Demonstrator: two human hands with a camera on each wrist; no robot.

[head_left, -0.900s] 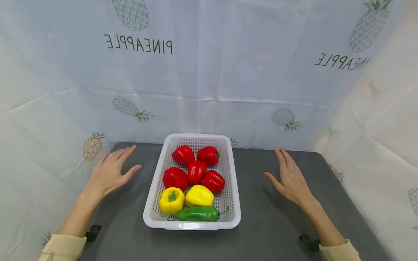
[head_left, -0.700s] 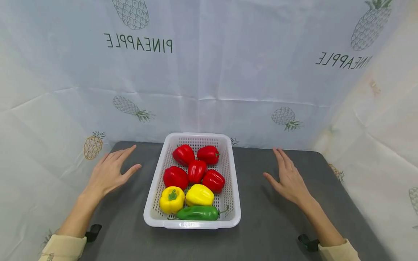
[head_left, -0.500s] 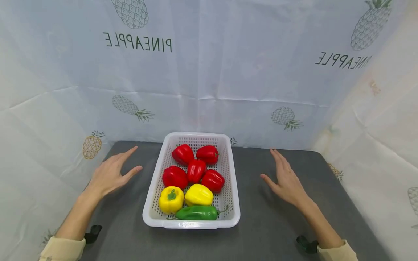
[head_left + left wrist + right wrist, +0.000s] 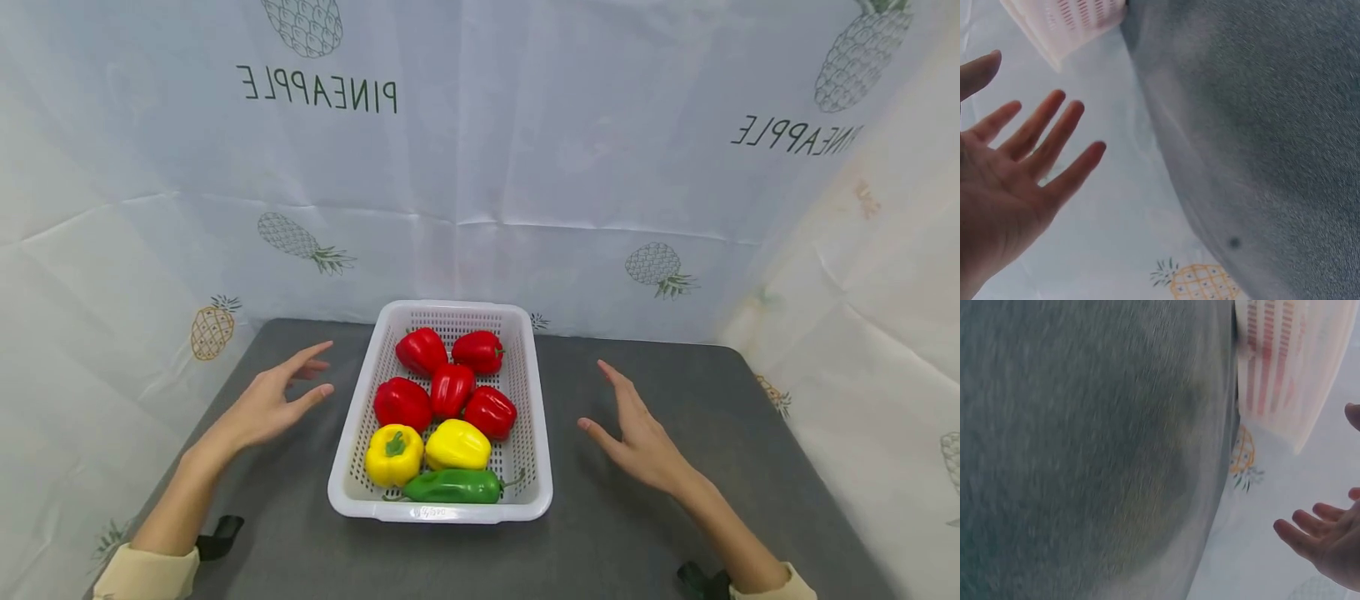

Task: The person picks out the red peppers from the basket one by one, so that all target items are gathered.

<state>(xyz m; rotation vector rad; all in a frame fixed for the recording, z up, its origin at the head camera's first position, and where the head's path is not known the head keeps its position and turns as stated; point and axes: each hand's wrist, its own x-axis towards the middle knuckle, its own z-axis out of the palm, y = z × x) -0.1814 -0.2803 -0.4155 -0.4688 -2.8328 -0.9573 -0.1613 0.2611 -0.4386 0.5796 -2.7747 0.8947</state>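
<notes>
A white perforated plastic basket (image 4: 531,483) stands mid-table in the head view. In its far part lie several red bell peppers (image 4: 452,391). Nearer are two yellow bell peppers, one with its stem up (image 4: 394,456) and one on its side (image 4: 458,445). Along the near wall lies a long green pepper (image 4: 453,487). My left hand (image 4: 264,407) hovers left of the basket, fingers extended and apart, holding nothing. On the other side my right hand (image 4: 643,446) hovers, also without anything in it. In both wrist views the fingers look relaxed, and a basket corner (image 4: 1075,25) shows.
The dark grey table (image 4: 600,550) has rounded far corners. White cloth (image 4: 562,167) printed with pineapples hangs behind it and along both sides. A dark strap (image 4: 220,537) is on the left wrist, and another (image 4: 701,581) on the right.
Both hands have moved inward toward the basket, the right one more, and it has also come slightly nearer. The left hand has turned somewhat. Basket and peppers keep their places.
</notes>
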